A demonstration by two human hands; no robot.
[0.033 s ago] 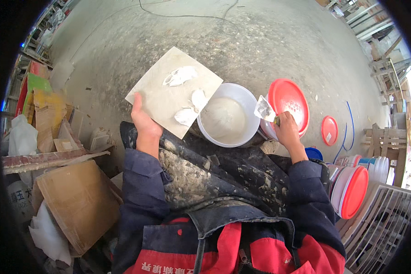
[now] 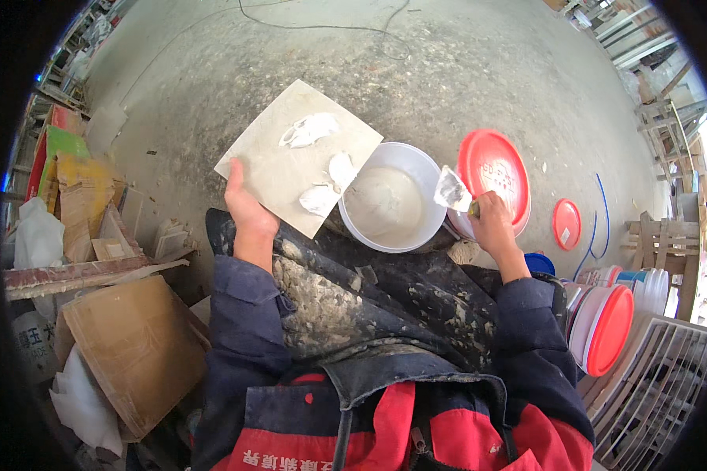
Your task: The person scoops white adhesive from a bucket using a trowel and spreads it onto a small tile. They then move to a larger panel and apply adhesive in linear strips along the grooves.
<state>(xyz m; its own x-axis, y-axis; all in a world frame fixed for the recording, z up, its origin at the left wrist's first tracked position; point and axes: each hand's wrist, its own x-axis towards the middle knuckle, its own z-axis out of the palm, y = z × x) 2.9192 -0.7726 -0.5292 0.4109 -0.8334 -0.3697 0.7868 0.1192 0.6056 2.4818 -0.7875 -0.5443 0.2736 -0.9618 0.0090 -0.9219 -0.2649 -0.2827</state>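
My left hand (image 2: 251, 216) grips a beige square tile (image 2: 271, 157) near its left corner, fingers out of sight beneath it. Three dabs of white paste (image 2: 310, 130) sit on the tile's upper face. In my right hand (image 2: 495, 226) is the handle of a small trowel (image 2: 452, 189), its blade pointing left and smeared with white paste. Between my hands stands a white bucket (image 2: 430, 208) with greyish-white material (image 2: 383, 206) inside; the tile's right corner reaches its rim. Just beyond the trowel, a red-lidded bucket (image 2: 493, 173) stands close to my right hand.
Cardboard (image 2: 133, 353) and scrap boards crowd the left side. To the right are another red-lidded bucket (image 2: 609, 330), a loose red lid (image 2: 567, 224), a blue hose (image 2: 605, 216) and a white rack (image 2: 656, 392). A dark cable (image 2: 314, 27) crosses the far floor.
The trowel blade has shifted slightly left and up with my right hand. The nearby red lid appears slightly farther up and left. My left hand and the tile are almost unmoved.
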